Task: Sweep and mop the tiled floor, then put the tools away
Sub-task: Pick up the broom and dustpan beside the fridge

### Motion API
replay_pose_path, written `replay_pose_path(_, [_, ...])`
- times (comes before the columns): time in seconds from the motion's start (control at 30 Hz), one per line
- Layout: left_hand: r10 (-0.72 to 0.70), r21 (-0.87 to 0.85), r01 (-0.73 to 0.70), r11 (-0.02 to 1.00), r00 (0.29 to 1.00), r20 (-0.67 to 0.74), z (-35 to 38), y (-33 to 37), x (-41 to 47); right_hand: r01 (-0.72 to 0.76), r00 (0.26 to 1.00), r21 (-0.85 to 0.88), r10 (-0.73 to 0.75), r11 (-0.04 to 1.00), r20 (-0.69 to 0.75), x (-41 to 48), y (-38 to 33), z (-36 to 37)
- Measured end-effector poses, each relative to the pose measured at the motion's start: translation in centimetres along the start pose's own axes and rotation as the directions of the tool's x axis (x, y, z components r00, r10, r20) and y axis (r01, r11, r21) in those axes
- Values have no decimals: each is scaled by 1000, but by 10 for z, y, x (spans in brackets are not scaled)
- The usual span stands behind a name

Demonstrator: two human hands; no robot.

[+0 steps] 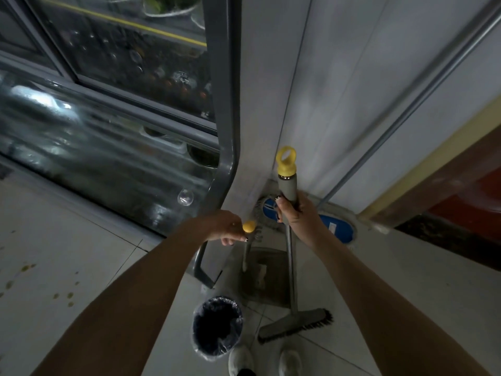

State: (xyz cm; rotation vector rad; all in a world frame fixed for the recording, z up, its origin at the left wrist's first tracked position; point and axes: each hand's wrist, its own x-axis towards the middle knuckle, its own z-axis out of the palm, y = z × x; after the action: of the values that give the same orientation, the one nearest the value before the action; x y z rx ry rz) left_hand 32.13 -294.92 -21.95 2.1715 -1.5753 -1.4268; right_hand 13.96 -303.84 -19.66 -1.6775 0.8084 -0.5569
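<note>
**Broom and dustpan held at the corner**

It's tight here. The case (108, 131) closes off the left, its grey edge running down beside the wall (339, 77). In the corner the mop (336, 226) leans on the wall, its blue head on the floor (54, 240). The bin (217, 327) stands just ahead of the shoes (240, 359); open tile lies to the left.

Both arms reach forward. The right hand (295, 215) is wrapped round the broom (298, 324) near its yellow cap, bristles on the tile beside the bin. The left hand (227, 229), palm down, pinches the yellow knob of the dustpan (265, 275), which sits between case and broom.
</note>
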Motion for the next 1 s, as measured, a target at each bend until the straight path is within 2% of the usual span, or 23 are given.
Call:
replay_pose_path(0.13, [14,-59,-13,998,1000,17,6,-2,-4,10,1000,-56,-10,998,1,-3,-2,-1])
replay_pose_path(0.37, [46,-193,-58,980,997,-66,21,0,-11,24,999,-97,-28,995,-32,-11,-12,-16])
replay_pose_path(0.5, [22,-304,-33,952,999,-38,26,8,-12,21,999,-110,-24,994,-34,-17,-21,-24])
replay_pose_path(0.73, [24,-384,-17,923,1000,14,34,40,-17,6,997,-159,-19,987,-77,-30,-27,-40])
replay_pose_path(1.0, [-11,-469,-2,883,1000,-26,42,81,-26,0,992,-182,-23,983,-124,-42,-34,-79])
